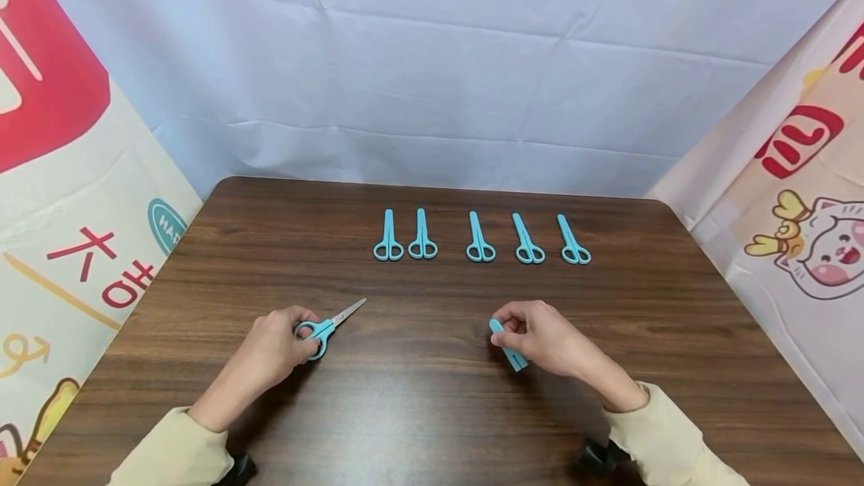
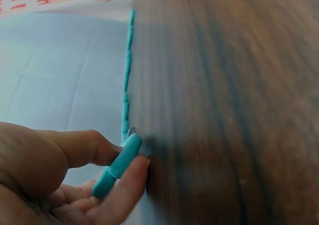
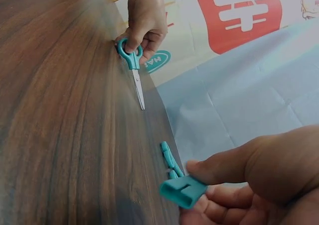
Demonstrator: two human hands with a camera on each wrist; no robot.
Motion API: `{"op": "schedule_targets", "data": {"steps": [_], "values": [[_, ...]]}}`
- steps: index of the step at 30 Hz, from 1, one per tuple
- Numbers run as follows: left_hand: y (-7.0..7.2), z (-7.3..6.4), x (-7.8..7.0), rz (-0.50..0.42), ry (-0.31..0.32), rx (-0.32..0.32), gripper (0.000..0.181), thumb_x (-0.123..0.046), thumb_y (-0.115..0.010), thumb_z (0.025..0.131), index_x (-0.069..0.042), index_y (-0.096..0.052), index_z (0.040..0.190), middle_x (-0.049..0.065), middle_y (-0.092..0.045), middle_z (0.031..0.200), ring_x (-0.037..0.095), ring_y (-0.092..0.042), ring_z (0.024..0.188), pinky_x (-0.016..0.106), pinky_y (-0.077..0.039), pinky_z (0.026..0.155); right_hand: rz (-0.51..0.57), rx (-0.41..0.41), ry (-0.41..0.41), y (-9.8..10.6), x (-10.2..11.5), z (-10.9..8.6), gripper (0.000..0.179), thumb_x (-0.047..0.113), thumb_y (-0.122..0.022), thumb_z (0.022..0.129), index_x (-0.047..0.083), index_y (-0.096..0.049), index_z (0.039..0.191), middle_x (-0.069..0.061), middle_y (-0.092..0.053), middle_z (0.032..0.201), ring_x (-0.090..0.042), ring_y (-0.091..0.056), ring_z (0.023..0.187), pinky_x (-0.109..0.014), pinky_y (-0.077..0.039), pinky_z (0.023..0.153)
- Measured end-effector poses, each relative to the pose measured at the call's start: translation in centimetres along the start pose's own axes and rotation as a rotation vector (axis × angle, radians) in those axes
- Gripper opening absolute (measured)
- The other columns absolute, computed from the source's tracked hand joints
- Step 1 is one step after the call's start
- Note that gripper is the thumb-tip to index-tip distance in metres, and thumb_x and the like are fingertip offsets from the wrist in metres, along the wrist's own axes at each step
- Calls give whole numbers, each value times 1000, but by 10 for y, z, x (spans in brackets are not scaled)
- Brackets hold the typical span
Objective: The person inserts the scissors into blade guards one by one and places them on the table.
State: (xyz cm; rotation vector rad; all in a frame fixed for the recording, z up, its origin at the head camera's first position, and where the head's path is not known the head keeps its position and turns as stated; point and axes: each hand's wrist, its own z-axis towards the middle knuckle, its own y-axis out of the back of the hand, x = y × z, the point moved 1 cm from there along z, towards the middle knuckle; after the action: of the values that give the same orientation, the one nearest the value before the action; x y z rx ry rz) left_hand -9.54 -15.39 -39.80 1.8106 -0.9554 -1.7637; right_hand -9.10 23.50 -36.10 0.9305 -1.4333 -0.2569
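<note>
My left hand [image 1: 275,342] grips a pair of scissors [image 1: 322,331] by its light-blue handle loops. The bare metal blades are closed together and point to the far right. In the left wrist view, thumb and fingers pinch the scissors' handle [image 2: 119,164], seen edge-on. On the right, my right hand [image 1: 540,334] holds a light-blue blade cover [image 1: 516,358] between thumb and fingers. Its slotted open end [image 3: 183,191] faces the camera in the right wrist view. The scissors and this cover are well apart, both close above the table.
Several light-blue scissors in covers lie in a row toward the back of the brown wooden table [image 1: 405,411], among them the leftmost pair [image 1: 388,237] and the rightmost pair [image 1: 572,240]. A pale cloth [image 1: 432,81] hangs behind the table. Printed sheets hang at both sides.
</note>
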Motion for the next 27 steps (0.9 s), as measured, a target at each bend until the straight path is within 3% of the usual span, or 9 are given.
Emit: {"op": "schedule_targets", "data": {"steps": [6,8,11,13,15,22,27], "values": [[4,4,0,-143,60,57,20,-2,-69,91,-1,-70,111,-1,-64,83,12,-63,69,23,-48,57,140,-74,-62,5,-1,8,14,11,-71,99,0,-69,107,-1,-61,77,-15,-56,61,-30,-53,56],[3,4,-1,-277,79,91,23,0,-68,95,4,-67,117,4,-68,89,15,-66,75,25,-55,60,192,-108,-79,6,-1,10,16,12,-71,100,-2,-68,109,-3,-62,77,-17,-59,64,-32,-56,59],[2,4,-3,-548,97,158,32,4,-64,99,12,-59,129,14,-72,99,21,-73,87,31,-63,75,270,-150,-90,7,-2,13,21,12,-69,100,-6,-66,111,-5,-65,77,-21,-64,66,-36,-60,64],[0,3,-5,-715,108,203,37,5,-60,101,16,-53,135,21,-72,105,24,-74,92,34,-63,82,323,-161,-91,7,-3,15,23,12,-68,102,-8,-64,112,-7,-67,78,-23,-66,69,-40,-61,68],[-1,2,-8,-819,103,235,40,4,-58,103,17,-49,140,23,-71,111,23,-74,97,33,-62,87,386,-169,-83,7,-3,17,24,12,-66,103,-9,-62,113,-10,-68,84,-23,-67,71,-43,-62,71],[-9,-3,-19,-1029,54,317,47,0,-57,104,19,-42,144,24,-67,123,21,-71,108,34,-57,97,629,-182,-25,7,-2,22,26,10,-63,105,-10,-54,119,-29,-69,110,-22,-73,85,-40,-64,80],[-17,-8,-28,-1151,59,369,57,2,-58,103,17,-32,150,25,-65,126,23,-70,112,38,-54,102,699,-219,2,7,4,26,25,10,-64,104,-7,-53,118,-20,-73,107,-23,-74,89,-42,-63,83]]}}
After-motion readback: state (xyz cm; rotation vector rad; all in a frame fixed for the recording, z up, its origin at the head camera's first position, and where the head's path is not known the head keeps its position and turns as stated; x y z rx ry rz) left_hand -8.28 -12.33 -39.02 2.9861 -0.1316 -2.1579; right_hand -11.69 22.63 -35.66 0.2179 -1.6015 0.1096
